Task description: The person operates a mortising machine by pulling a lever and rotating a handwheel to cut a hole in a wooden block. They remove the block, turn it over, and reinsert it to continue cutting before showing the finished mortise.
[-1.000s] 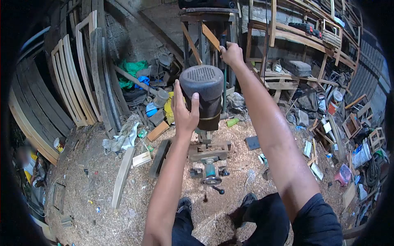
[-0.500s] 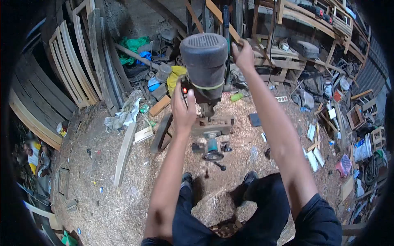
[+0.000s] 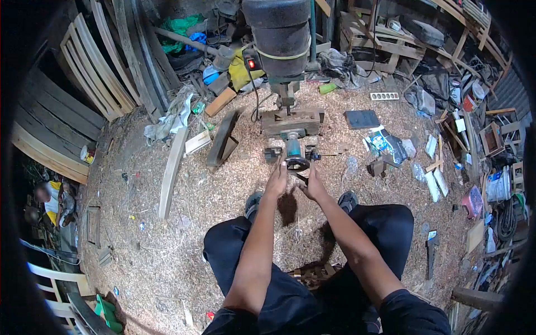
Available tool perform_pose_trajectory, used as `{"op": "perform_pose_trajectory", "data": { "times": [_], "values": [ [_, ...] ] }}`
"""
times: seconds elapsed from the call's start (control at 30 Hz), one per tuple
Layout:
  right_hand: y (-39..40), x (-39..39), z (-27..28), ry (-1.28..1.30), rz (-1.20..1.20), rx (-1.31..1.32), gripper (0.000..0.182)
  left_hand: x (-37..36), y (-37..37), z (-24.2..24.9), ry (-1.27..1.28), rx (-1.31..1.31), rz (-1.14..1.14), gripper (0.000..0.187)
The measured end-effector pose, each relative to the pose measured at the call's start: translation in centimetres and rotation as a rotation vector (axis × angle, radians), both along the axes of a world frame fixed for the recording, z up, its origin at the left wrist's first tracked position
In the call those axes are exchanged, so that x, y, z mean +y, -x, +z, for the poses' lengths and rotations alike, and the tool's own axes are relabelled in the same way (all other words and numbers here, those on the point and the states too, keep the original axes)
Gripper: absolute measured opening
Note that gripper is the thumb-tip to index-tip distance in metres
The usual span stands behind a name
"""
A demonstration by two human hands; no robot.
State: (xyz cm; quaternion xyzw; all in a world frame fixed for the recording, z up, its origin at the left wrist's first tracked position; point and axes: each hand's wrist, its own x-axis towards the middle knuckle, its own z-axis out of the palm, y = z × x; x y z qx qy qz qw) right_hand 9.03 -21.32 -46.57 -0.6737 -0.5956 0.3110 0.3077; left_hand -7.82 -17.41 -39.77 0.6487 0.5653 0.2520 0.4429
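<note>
A large dark machine (image 3: 279,39) with a motor housing and a yellowish band stands in front of me. Below its chuck a wooden workpiece (image 3: 292,121) is held on the machine's bed. My left hand (image 3: 277,177) is closed round the left side of the black handwheel (image 3: 297,163). On the right side of that wheel, by its crank handle, is my right hand (image 3: 314,183), its fingers curled on the wheel. A red light glows on the switch box (image 3: 252,62) at the machine's left side.
Wood shavings cover the floor (image 3: 184,251). Curved wooden pieces (image 3: 100,67) lean at the left. A long board (image 3: 174,173) and a dark timber (image 3: 224,138) lie left of the machine. A person (image 3: 56,204) sits at the far left. Scrap wood (image 3: 391,50) is piled back right.
Both hands have come down from beside the motor housing to the handwheel. The view has tilted lower, so the machine's top is cut off. The red-lit switch is now uncovered.
</note>
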Motion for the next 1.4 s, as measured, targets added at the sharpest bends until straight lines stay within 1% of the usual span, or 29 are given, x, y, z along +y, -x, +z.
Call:
{"op": "perform_pose_trajectory", "data": {
  "times": [0.07, 0.1, 0.13, 0.2, 0.23, 0.27, 0.37, 0.4, 0.5, 0.63, 0.67, 0.77, 0.87, 0.97, 1.0, 1.07, 1.1, 1.13, 1.23, 1.27, 1.37, 1.4],
  "values": [
    [-0.3, 0.7, 1.0, 0.1, 0.001, -0.057, 0.106, -0.2, -0.3, 2.0, 0.086, 0.05, -0.017, 0.062],
    [-0.5, 1.4, 1.0, 0.159, -0.008, -0.092, 0.105, 0.1, -0.4, 2.2, 0.126, 0.073, -0.024, 0.066],
    [-0.2, 1.8, 0.6, 0.167, 0.004, -0.132, 0.103, 0.0, -0.4, 1.2, 0.04, 0.076, -0.003, 0.056],
    [0.8, 2.4, -0.1, 0.157, -0.076, -0.051, 0.099, -0.4, -0.6, 0.2, -0.119, 0.06, -0.013, 0.057],
    [1.2, 2.6, -0.3, 0.105, -0.113, -0.011, 0.092, -0.4, -0.7, -0.2, -0.201, 0.051, -0.019, 0.057],
    [1.5, 2.7, -0.7, 0.051, -0.147, 0.03, 0.085, -0.4, -0.7, -0.7, -0.163, 0.083, -0.009, 0.058],
    [0.5, 3.0, -1.3, 0.083, -0.085, -0.004, 0.074, -0.4, -0.5, -1.0, -0.186, -0.006, -0.013, 0.058],
    [0.0, 2.9, -1.5, 0.081, -0.055, -0.022, 0.069, -0.5, -0.3, -1.6, -0.231, -0.012, -0.035, 0.057],
    [-1.8, 2.8, -1.9, 0.004, 0.024, 0.037, 0.061, -0.6, -0.7, -2.7, -0.378, 0.014, -0.058, 0.057],
    [-3.4, 2.8, -3.5, 0.049, 0.002, 0.149, 0.043, -0.8, -1.5, -3.3, -0.343, -0.004, -0.058, 0.06],
    [-3.8, 2.7, -3.7, 0.089, 0.004, 0.151, 0.043, -0.8, -1.8, -3.2, -0.369, -0.013, -0.048, 0.061],
    [-5.2, 3.0, -6.9, -0.023, 0.092, 0.202, 0.045, -0.9, -2.1, -3.3, -0.443, 0.004, -0.034, 0.062],
    [-5.8, 2.5, -5.0, 0.15, -0.004, 0.487, 0.044, -0.9, -2.2, -3.3, -0.399, 0.0, -0.042, 0.061],
    [-6.0, 2.3, -4.6, 0.211, -0.014, 0.393, 0.041, -0.9, -1.6, -2.3, -0.342, 0.016, -0.055, 0.06],
    [-6.7, 3.1, -6.0, 0.119, -0.003, 0.348, 0.039, -0.9, -1.7, -1.2, -0.342, -0.012, 0.012, 0.054],
    [-8.1, 4.8, -5.7, 0.039, -0.176, 0.236, 0.039, 0.0, -1.2, -0.3, -0.336, 0.039, 0.123, 0.049],
    [-8.9, 6.2, -4.6, -0.014, -0.264, 0.179, 0.04, 0.9, -1.2, 0.6, -0.344, 0.058, 0.178, 0.047],
    [-7.7, 5.8, 1.5, -0.114, -0.323, 0.24, 0.04, 1.5, -1.5, 2.0, -0.504, 0.044, 0.252, 0.043],
    [-6.3, 8.4, 10.6, -0.617, -0.302, 0.153, 0.04, 3.5, -2.0, 8.8, -0.662, -0.003, 0.331, 0.044],
    [-5.8, 8.6, 14.2, -0.633, -0.294, 0.157, 0.04, 4.2, -2.4, 11.0, -0.751, -0.09, 0.383, 0.042],
    [-4.9, 9.2, 25.0, -0.707, -0.265, 0.169, 0.04, 5.6, -3.1, 19.6, -0.82, -0.144, 0.425, 0.039],
    [-4.8, 9.7, 27.9, -0.751, -0.25, 0.168, 0.04, 7.2, -3.2, 21.4, -0.893, -0.24, 0.424, 0.037]
  ]
}}
